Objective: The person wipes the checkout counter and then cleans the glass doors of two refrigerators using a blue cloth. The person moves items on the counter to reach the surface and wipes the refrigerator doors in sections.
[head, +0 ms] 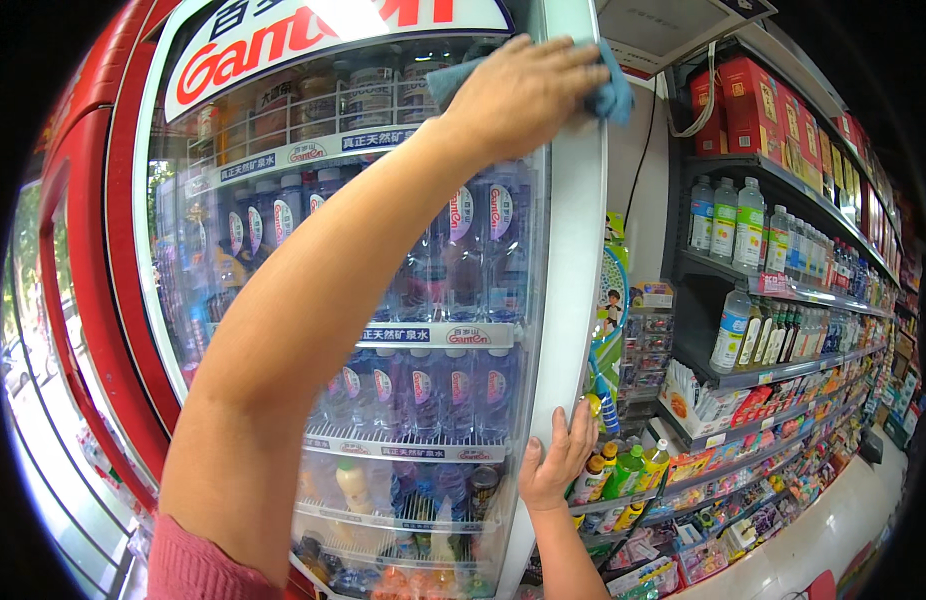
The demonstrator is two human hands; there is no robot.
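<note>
A glass-fronted drinks refrigerator with a white door frame [572, 247] fills the middle of the view. Up at the top right corner of the door, my left hand [527, 94] presses a blue cloth [617, 86] over the frame's edge; the hand is slightly blurred. Lower down, my right hand [559, 459] rests against the outer edge of the same frame, fingers pointing up, with nothing seen in it. Behind the glass, water bottles [422, 390] stand in rows on wire shelves, and jars [371, 94] sit on the top shelf.
Store shelves [800, 285] at the right hold bottles, red boxes [748, 112] and packaged goods. Bright bottles [624, 472] stand just beyond my right hand. A racket toy [614, 289] hangs beside the door. A red cabinet [80, 247] borders the refrigerator at the left.
</note>
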